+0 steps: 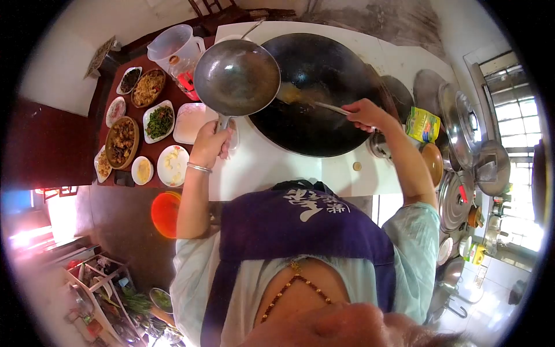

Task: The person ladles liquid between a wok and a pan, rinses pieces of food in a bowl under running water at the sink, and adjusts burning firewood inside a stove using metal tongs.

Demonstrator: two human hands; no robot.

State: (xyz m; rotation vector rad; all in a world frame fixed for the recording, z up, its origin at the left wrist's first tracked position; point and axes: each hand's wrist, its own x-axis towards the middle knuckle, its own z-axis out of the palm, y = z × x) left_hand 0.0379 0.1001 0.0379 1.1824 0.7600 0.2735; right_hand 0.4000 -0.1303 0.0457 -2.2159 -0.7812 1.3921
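My left hand (211, 144) is closed round the handle of a small metal wok (237, 75), tilted beside the left rim of a large black wok (315, 61). Inside the small wok the surface looks bare, with a dull sheen. My right hand (365, 114) grips the metal handle of a spatula (331, 108) that reaches into the large wok. At the spatula's far end is a yellowish-brown patch of food (289, 92), close to the small wok's edge; its exact form is blurred. Dark liquid or oil seems to coat the large wok.
On the left, a red table (151, 113) carries several dishes, including greens (159, 121) and a brown bowl (122, 140), plus a plastic jug (175, 46). A yellow packet (422, 124) and metal lids (461, 118) stand on the right. An orange-red bucket (166, 214) is below.
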